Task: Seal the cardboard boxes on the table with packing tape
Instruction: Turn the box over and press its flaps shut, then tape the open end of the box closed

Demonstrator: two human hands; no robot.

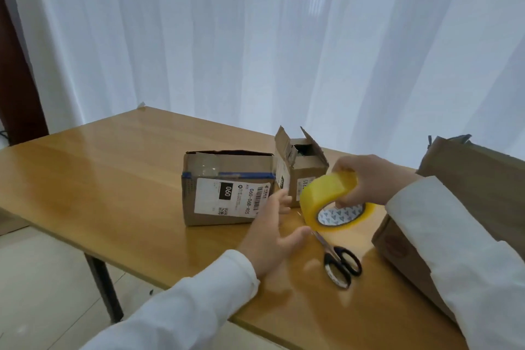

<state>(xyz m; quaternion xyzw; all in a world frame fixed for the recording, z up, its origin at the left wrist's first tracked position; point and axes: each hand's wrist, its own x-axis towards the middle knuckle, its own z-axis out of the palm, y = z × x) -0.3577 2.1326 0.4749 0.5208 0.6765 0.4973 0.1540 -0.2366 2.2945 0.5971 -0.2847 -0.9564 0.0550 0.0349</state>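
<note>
**Tape roll held over the table, three boxes around it**

Right now I see the wooden table (93,179) running across the view, with white curtains (255,37) behind it. Largest of the cartons is the big box (471,179) at the right edge; my right sleeve (454,250) covers much of it and the frame cuts it off, so I cannot tell whether its top is closed. A round dark stamp on its near face is too blurred to read.

Left of centre lies the labelled box (227,187), long axis roughly left to right, white label facing me with "060" and "060-06B-A05" printed sideways beside a barcode. Just behind its right end stands the small box (301,170), flaps up and open; its label is partly hidden.

My right hand (369,179) grips the yellow tape roll (332,201) above the table, fingers curled over its rim, the core opening tilted down toward me. My left hand (275,233) hangs just beside the roll, fingers spread and relaxed, thumb near its lower edge. Black-handled scissors (341,261) lie below, blades pointing away under the roll.
</note>
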